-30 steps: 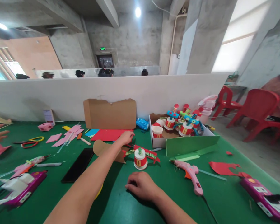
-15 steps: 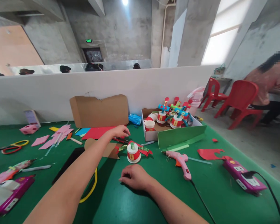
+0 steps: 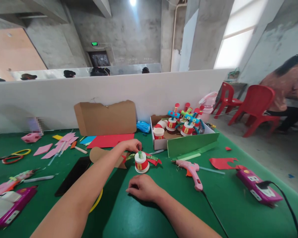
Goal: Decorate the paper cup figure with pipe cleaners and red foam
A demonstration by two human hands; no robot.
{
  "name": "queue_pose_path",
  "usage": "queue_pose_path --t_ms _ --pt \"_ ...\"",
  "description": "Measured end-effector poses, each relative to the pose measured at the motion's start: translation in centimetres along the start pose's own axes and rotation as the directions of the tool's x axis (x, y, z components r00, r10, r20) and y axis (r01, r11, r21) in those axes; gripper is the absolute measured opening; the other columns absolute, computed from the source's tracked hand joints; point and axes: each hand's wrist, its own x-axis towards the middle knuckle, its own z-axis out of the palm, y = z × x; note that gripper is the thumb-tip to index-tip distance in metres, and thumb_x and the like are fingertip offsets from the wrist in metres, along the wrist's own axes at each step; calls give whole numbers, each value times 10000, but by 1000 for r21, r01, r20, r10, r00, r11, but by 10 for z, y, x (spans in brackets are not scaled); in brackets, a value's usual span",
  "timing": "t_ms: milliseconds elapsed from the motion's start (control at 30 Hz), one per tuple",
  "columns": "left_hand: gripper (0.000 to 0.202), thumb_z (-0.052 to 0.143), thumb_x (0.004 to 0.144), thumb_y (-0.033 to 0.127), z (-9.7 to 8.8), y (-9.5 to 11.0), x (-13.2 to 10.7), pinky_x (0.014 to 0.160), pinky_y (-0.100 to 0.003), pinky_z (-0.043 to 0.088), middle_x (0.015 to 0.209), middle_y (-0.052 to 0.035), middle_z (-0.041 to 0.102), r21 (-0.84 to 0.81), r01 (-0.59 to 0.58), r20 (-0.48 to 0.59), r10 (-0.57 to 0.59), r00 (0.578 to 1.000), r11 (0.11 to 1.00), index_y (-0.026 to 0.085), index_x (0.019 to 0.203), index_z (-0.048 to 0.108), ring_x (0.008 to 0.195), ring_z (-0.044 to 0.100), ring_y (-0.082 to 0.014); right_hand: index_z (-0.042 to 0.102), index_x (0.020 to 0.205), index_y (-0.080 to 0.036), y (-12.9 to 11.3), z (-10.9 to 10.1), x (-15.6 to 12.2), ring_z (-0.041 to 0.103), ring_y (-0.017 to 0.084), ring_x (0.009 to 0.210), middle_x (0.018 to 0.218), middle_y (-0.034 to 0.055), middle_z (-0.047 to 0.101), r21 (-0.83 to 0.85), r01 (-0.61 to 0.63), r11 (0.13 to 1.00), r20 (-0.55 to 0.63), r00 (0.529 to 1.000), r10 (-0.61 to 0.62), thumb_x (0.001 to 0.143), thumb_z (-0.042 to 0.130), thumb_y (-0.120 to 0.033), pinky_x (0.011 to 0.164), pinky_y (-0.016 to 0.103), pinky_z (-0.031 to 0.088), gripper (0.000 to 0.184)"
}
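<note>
My left hand reaches just behind a small upside-down paper cup with a red band. Its fingers curl down and close together; what they hold, if anything, is hidden. Green folded paper strips stick out from the cup's sides like arms, with red pieces at their ends, and a green piece sits on top. In front of the cup, my right hand rests on the green table, fingers loosely folded and nothing visible in them. A pink glue gun lies to its right. Brown cardboard lies partly under my left forearm.
A box of finished-looking cup figures stands at the back, near red paper. Purple power strips lie on both sides. Scissors, pink paper and a black phone-like slab are leftward. A person sits far right.
My left hand has shifted slightly right and down, its fingers curling in behind the cup. The left forearm moved right, uncovering more of the black slab. My right hand stays put.
</note>
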Motion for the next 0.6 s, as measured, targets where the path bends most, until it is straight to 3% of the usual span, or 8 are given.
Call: queue_pose_path --t_ms 167,333,467,600 --pt "139 681 588 198 9 -8 9 554 -202 398 703 11 648 -2 -21 -43 21 999 1000 163 721 656 638 536 -123 691 785 -182 1 2 0 561 108 686 759 1 677 -2 3 1000 -3 1000 -3 845 634 -285 603 192 359 132" --pt "130 645 638 246 6 -11 2 563 -205 426 689 9 637 -80 -39 -133 28 991 996 164 737 656 636 549 -125 691 793 -188 2 3 0 568 111 701 769 -1 680 -10 9 1000 -8 1000 -9 850 628 -300 613 193 362 141" --pt "122 595 697 244 -3 -18 -1 636 -207 459 753 -2 669 -97 54 -305 -81 949 994 168 771 656 693 590 -130 691 794 -180 1 1 0 567 109 695 771 3 685 -10 12 1000 1 1000 -12 852 627 -298 613 194 363 146" --pt "114 574 698 206 -8 -33 3 656 -228 461 794 -40 693 -92 193 -392 -213 895 977 166 769 654 759 618 -167 688 797 -184 1 1 0 585 117 724 791 8 695 -21 23 1000 5 1000 -22 855 623 -290 626 196 369 138"
